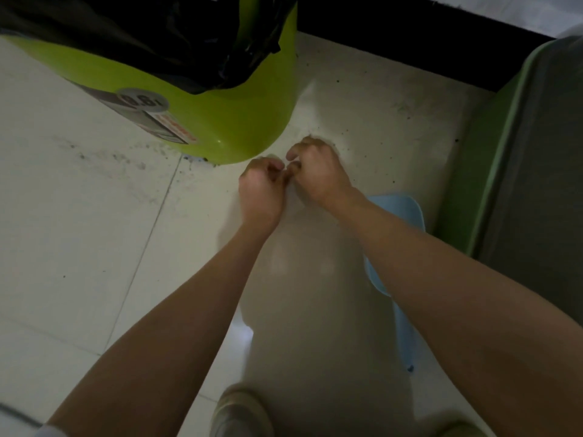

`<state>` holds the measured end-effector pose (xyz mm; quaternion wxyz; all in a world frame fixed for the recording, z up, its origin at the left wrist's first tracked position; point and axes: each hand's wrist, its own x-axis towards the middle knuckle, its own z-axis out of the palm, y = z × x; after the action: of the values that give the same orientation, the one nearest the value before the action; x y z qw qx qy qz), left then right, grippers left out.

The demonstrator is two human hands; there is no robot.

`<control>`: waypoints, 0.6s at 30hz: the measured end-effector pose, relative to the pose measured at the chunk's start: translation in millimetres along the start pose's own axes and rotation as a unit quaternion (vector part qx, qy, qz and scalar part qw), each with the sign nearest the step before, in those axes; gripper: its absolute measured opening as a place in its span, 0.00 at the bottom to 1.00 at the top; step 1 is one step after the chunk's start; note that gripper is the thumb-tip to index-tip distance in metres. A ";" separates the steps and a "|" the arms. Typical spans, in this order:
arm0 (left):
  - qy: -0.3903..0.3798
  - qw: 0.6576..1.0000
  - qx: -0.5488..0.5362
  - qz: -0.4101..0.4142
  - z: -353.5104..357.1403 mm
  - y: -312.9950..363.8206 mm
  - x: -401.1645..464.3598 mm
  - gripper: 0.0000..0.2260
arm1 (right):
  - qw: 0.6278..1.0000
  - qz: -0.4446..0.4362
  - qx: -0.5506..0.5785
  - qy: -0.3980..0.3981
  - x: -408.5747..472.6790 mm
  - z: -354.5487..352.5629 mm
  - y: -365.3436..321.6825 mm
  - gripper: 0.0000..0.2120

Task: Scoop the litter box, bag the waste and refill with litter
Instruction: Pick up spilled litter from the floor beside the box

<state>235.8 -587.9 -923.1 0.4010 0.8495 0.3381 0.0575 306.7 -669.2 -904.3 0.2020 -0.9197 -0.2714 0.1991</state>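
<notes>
A pale, translucent plastic bag [315,310] hangs in front of me, from my hands down towards my feet. My left hand [260,190] and my right hand [315,168] are close together, and each pinches the bag's edge with curled fingers. A light blue scoop [399,211] lies on the floor behind the bag, partly hidden by the bag and my right forearm. The green litter box [482,171] with a grey inside stands at the right edge. The bag's contents do not show.
A lime-green bin [239,121] lined with a black bag [151,36] stands at the upper left, just beyond my hands. The pale tiled floor [79,216] carries scattered dark grains. A dark skirting runs along the back. My shoe [239,414] is at the bottom.
</notes>
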 end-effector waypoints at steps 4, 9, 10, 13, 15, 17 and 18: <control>0.009 1.000 0.016 0.025 0.1 -2.5 2.5 0.03 | 0.999 -0.040 -0.028 -0.005 4.9 0.7 5.8 0.11; -0.030 0.995 0.065 0.069 -0.4 -3.6 6.5 0.06 | 0.998 -0.048 -0.040 0.008 6.4 5.2 5.8 0.12; -0.033 0.994 0.068 0.076 -1.3 -2.6 6.8 0.06 | 0.998 -0.046 -0.043 0.002 5.8 6.8 5.5 0.13; -0.007 1.000 0.011 0.018 -7.9 -1.0 5.0 0.06 | 0.995 0.043 0.077 0.044 6.8 10.2 6.3 0.11; 0.021 0.986 -0.137 -0.097 -15.8 -2.7 6.7 0.06 | 0.914 0.198 0.342 0.094 6.4 0.6 6.5 0.09; 0.035 0.915 -0.354 -0.189 -26.5 -1.1 7.5 0.07 | 0.772 0.271 0.565 0.103 3.3 -13.0 5.4 0.12; 0.032 0.874 -0.435 -0.216 -30.6 0.3 7.2 0.08 | 0.714 0.280 0.634 0.100 1.2 -18.4 4.4 0.12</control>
<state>230.2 -563.9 -903.6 0.7212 0.4928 0.4669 0.1382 318.2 -676.7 -891.3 0.6984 -0.6249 0.2105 0.2783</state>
